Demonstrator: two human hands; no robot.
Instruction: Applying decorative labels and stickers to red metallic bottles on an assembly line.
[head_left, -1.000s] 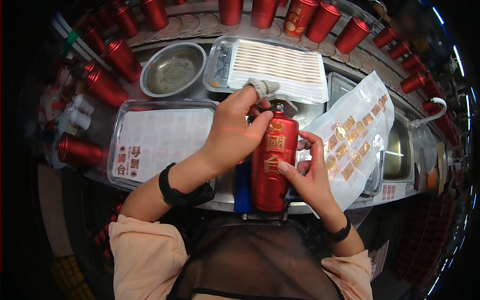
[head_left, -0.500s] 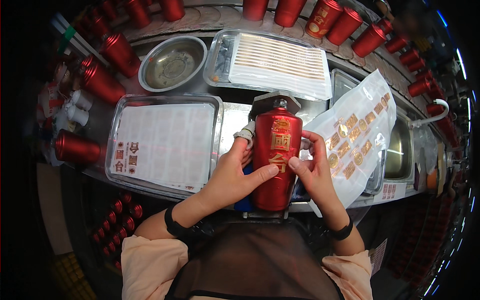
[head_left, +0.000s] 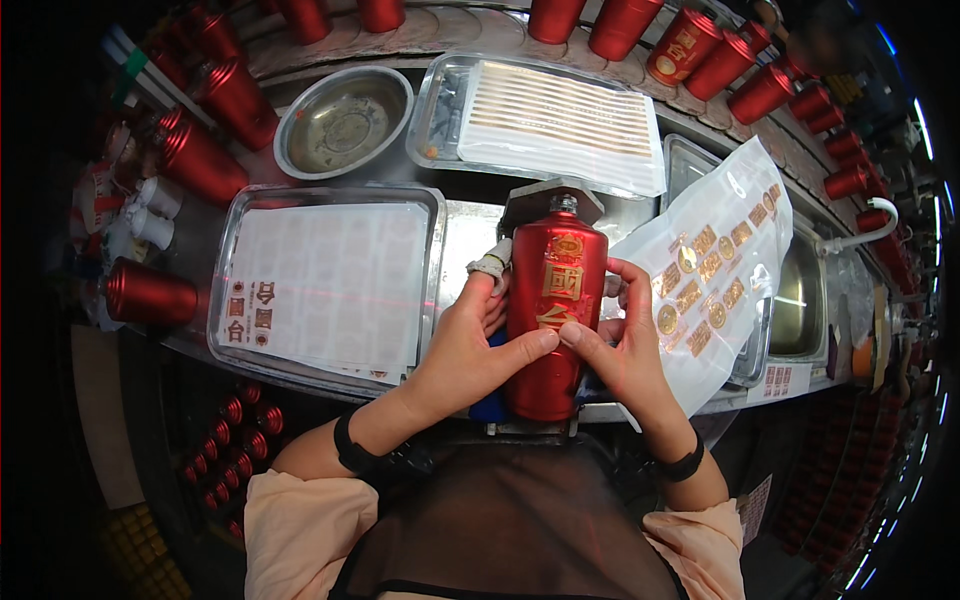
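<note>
A red bottle (head_left: pixel 553 300) with gold characters lies lengthwise in a metal holder in front of me, its neck pointing away. My left hand (head_left: pixel 470 345) cups its left side, with the thumb pressed on the lower gold label and a taped fingertip near the shoulder. My right hand (head_left: pixel 625 345) holds the right side, and its thumb meets the left thumb on the bottle's front. A clear sheet of gold stickers (head_left: pixel 705 290) lies just right of the bottle.
A metal tray (head_left: pixel 232 270) with a white label sheet sits to the left. Behind it are a round steel bowl (head_left: pixel 343 122) and a tray of striped strips (head_left: pixel 560 120). Red bottles (head_left: pixel 150 292) stand at the left and along the curved back edge.
My left hand came down from the bottle's neck to its lower body. Both thumbs now press together on the front label. The bottle stays in the holder.
</note>
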